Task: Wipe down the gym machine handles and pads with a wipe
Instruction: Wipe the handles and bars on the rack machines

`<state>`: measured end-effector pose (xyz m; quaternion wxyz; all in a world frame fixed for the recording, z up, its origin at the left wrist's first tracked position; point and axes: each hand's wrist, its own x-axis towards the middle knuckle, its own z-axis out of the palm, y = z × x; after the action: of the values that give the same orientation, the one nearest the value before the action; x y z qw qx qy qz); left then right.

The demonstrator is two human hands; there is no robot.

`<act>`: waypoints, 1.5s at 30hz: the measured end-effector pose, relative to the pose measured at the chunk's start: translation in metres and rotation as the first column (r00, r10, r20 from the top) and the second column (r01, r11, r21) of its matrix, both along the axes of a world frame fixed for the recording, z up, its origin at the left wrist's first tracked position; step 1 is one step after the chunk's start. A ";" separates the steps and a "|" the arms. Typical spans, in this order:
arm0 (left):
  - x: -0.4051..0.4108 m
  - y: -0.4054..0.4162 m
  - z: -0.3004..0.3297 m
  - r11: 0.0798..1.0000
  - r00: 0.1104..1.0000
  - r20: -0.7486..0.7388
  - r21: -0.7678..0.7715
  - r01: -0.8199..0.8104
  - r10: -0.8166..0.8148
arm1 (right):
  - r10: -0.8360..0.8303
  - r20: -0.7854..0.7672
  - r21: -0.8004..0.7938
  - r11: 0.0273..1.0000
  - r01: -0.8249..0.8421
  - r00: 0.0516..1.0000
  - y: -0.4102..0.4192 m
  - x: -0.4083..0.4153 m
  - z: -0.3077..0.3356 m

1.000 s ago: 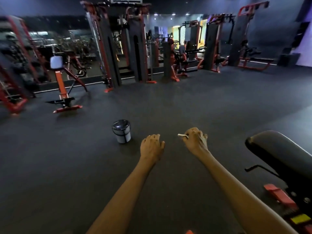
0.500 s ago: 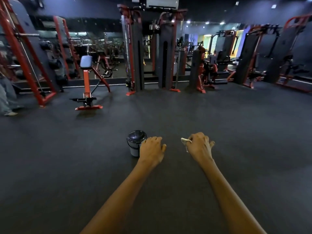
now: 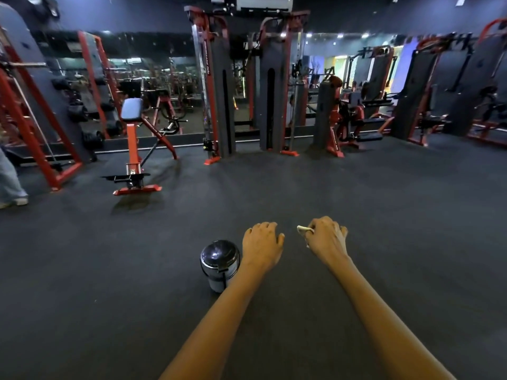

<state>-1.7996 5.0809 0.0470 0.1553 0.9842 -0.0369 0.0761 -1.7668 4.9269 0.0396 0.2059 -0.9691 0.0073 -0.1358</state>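
Both my arms stretch forward over the dark gym floor. My right hand point(image 3: 326, 238) grips a small crumpled pale wipe point(image 3: 304, 230), whose end sticks out on the thumb side. My left hand point(image 3: 262, 244) hangs with loosely curled fingers and holds nothing. A small round bin with a dark domed lid point(image 3: 219, 263) stands on the floor just left of my left wrist. Red and black gym machines line the far mirror wall, among them an orange bench with a dark pad point(image 3: 132, 108) and a tall cable tower point(image 3: 216, 83).
A red rack with weight plates point(image 3: 41, 111) stands at the far left. A person's trouser leg and shoe point(image 3: 11, 185) show at the left edge. More machines point(image 3: 340, 116) fill the far right. Open dark rubber floor point(image 3: 274, 187) lies between me and them.
The view has swung left: the black padded bench at the right edge is gone and the rack and a person's leg have appeared. The bin now lies nearer, beside my left wrist.
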 end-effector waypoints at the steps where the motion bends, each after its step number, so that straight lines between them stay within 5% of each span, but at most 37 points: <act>1: 0.033 0.002 -0.001 1.000 1.000 -0.002 -0.010 0.002 -0.002 | -0.003 -0.006 0.008 1.000 0.004 1.000 0.001 0.031 0.001; 21: 0.601 -0.035 -0.007 0.996 0.992 0.092 0.051 0.078 -0.083 | -0.036 0.157 -0.008 0.999 0.037 0.987 -0.050 0.591 0.001; 45: 1.305 -0.112 -0.020 0.996 0.997 -0.027 0.060 0.068 -0.067 | -0.033 -0.081 -0.129 0.991 0.022 0.996 -0.119 1.282 -0.006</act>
<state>-0.4949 4.9692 0.0274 0.1281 0.9876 -0.0704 0.0574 -0.4853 4.8076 0.0340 0.1411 -0.9849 0.0204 -0.0983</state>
